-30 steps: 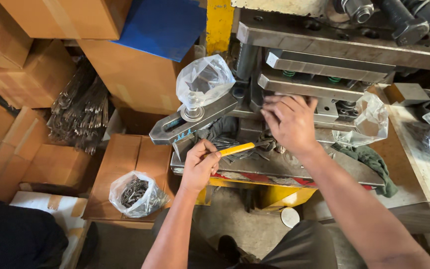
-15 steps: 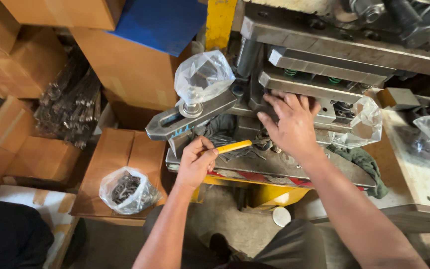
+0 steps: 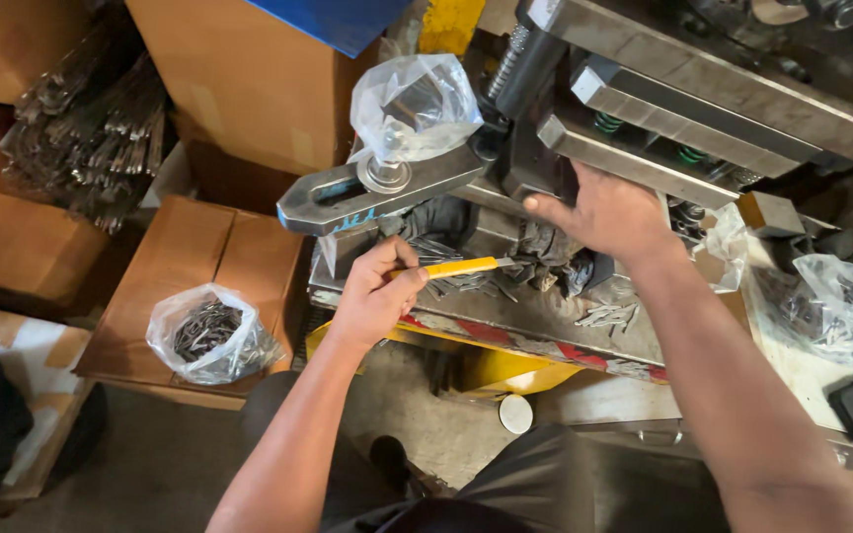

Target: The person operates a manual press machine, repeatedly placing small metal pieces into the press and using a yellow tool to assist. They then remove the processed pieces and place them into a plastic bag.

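Press bed (image 3: pixel 545 321): yellow-handled tool (image 3: pixel 456 266) gripped in left hand (image 3: pixel 375 296) (tip toward right hand (image 3: pixel 609 212)).

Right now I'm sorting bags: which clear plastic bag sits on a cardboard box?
The bag of dark metal pieces left of the left hand; the other bags sit on the machine and bench.

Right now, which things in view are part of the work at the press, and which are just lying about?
In hand:
- left hand holding the yellow-handled tool
- right hand resting on the metal press
- small metal pieces at the tool's tip

Lying about:
- bag of metal parts on a cardboard box
- bundle of metal strips
- plastic bag on the bench
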